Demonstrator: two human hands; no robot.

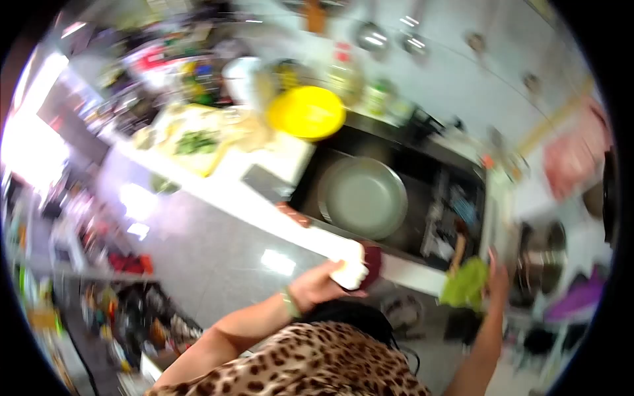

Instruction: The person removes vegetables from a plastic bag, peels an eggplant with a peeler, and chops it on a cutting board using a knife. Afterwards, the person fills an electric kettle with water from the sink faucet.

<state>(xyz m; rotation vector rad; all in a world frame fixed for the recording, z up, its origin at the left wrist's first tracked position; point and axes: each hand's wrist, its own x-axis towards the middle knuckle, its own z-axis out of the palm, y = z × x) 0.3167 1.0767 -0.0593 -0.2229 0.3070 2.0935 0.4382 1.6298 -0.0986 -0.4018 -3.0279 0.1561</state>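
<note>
My left hand (321,285) is closed around a white lumpy thing (351,264) with a dark red edge behind it, in front of the counter; blur hides its kind. On the right, my right hand (498,280) grips a bright green cloth (465,285) beside the stove's front corner. A wide, pale grey frying pan (363,198) sits on the black stove (413,228) between and beyond my hands, with no food visible in it. A cleaver (265,185) with a brown handle lies on the counter to the pan's left.
A yellow basin (307,113) stands behind the pan's left side. Chopped greens (197,142) lie on a cutting board (210,162) farther left. Bottles (343,76) line the wall, ladles (372,37) hang above, and a metal pot (541,254) stands far right.
</note>
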